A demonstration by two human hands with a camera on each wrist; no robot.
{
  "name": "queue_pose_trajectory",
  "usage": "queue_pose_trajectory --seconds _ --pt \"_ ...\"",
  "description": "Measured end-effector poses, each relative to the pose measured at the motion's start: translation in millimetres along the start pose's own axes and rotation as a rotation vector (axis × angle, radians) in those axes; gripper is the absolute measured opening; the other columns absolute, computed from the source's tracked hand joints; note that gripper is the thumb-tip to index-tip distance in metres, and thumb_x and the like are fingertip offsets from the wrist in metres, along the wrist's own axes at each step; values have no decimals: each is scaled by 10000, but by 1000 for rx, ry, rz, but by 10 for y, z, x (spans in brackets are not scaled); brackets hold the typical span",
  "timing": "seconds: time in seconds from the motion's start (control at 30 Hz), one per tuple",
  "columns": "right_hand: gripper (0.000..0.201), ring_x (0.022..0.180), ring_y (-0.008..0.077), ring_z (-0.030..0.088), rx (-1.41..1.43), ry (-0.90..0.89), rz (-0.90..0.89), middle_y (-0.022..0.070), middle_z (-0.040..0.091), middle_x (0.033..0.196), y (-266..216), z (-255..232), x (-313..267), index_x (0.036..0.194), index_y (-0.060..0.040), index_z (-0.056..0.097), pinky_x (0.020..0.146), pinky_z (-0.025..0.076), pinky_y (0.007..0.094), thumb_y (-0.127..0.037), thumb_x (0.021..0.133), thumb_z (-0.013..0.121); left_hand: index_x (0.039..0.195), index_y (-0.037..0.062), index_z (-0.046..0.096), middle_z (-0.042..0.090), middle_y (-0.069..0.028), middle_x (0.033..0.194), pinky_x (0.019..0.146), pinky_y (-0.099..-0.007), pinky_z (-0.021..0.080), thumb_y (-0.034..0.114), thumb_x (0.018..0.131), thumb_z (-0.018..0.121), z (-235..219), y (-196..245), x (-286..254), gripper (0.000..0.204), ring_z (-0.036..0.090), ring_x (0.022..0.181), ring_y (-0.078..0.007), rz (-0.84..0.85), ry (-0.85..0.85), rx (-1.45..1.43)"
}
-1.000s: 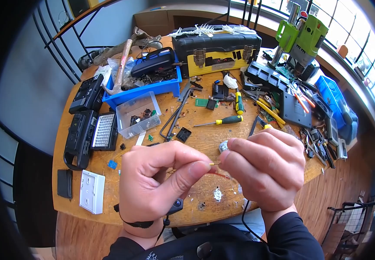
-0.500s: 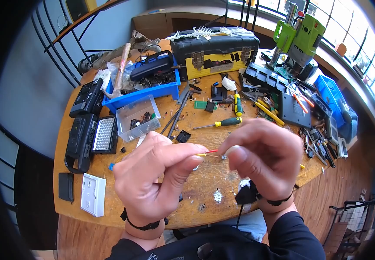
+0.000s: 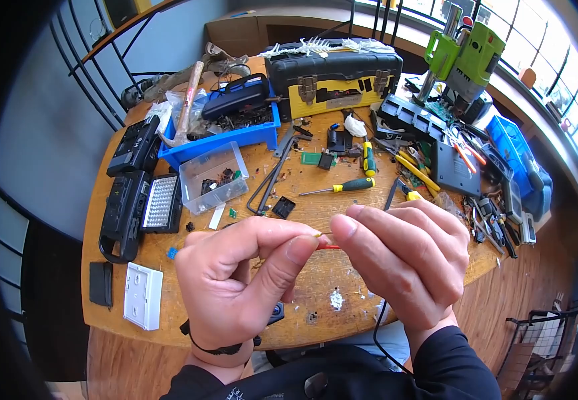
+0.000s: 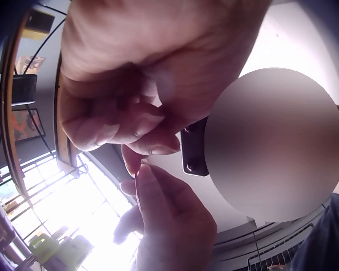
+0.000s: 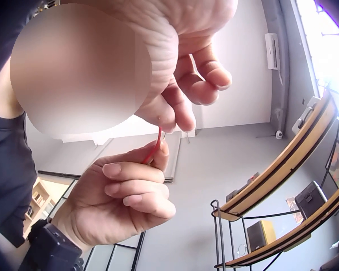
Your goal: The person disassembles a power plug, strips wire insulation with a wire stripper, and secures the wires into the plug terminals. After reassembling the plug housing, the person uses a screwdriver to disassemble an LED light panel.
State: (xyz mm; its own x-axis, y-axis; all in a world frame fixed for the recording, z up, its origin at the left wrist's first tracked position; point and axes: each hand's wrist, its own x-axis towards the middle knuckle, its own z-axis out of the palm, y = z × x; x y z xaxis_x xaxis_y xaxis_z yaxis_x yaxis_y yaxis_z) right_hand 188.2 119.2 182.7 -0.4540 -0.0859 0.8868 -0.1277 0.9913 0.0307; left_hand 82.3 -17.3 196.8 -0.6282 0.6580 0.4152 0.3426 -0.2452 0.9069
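between fingers (image 5: 134, 171), the right wrist view shows most red wire (image 5: 157, 145)

Bright gridded window (image 3: 561, 70), blue-grey wall (image 3: 32, 157), wood-plank floor (image 3: 485, 313).

Wooden desk (image 3: 355, 313): stretched beneath the left hand (image 3: 239, 293)
Nearer screwdriver (image 3: 352, 185): laid beyond that hand
White casing (image 3: 143, 297): placed left of it

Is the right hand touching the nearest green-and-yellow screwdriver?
Apart. In the head view, a strip of wooden tabletop shows between the right hand and the screwdriver.
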Motion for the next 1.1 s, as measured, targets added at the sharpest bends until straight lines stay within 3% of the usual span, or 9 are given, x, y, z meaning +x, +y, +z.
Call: queue_pose_trajectory --seconds 0.43,0.73,0.8,0.83,0.9,0.97,1.1 --pt "409 603 161 584 -51 -127 29 64 635 927 -76 -95 13 1069 -103 623 550 468 286 -42 672 701 780 -30 682 607 -27 578 411 -177 345 81 824 661 -40 51 -9 121 502 442 -47 -64 -36 -31" --pt "322 531 152 558 -15 -57 -36 69 637 899 38 30 7 994 -86 620 471 440 278 -32 689 707 781 -15 684 595 -24 563 412 -183 332 80 815 668 -59 48 -17 102 504 443 -50 -41 -38 -1" --pt "301 523 93 475 30 109 -189 59 597 816 129 113 -2 900 6 641 447 341 217 -100 623 694 782 -10 685 597 -28 566 414 -186 334 79 812 671 -61 38 -17 95 505 444 -52 -36 -44 5" --pt "301 523 93 475 30 109 -189 59 597 816 131 112 5 900 6 641 447 341 217 -100 623 694 787 -9 685 601 -34 576 418 -189 338 71 805 674 -59 31 -15 83 508 447 -56 -19 -50 -4" --pt "257 537 115 535 143 105 -136 60 599 770 126 101 23 873 11 633 455 403 231 -41 632 704 791 -7 685 605 -40 586 422 -192 343 63 799 678 -58 3 -14 71 512 451 -59 -2 -57 -13" --pt "233 543 135 561 215 93 -62 59 597 744 91 81 48 859 10 629 464 433 249 -10 637 699 815 -57 641 611 -100 624 407 -187 301 160 851 651 -58 -53 -12 220 448 417 -67 122 -88 23" --pt "202 549 181 605 428 20 152 55 602 698 58 10 87 831 -13 632 486 487 280 50 645 674 814 -50 651 593 -77 605 414 -195 286 144 818 683 -11 -146 6 197 444 431 -71 273 -36 86"
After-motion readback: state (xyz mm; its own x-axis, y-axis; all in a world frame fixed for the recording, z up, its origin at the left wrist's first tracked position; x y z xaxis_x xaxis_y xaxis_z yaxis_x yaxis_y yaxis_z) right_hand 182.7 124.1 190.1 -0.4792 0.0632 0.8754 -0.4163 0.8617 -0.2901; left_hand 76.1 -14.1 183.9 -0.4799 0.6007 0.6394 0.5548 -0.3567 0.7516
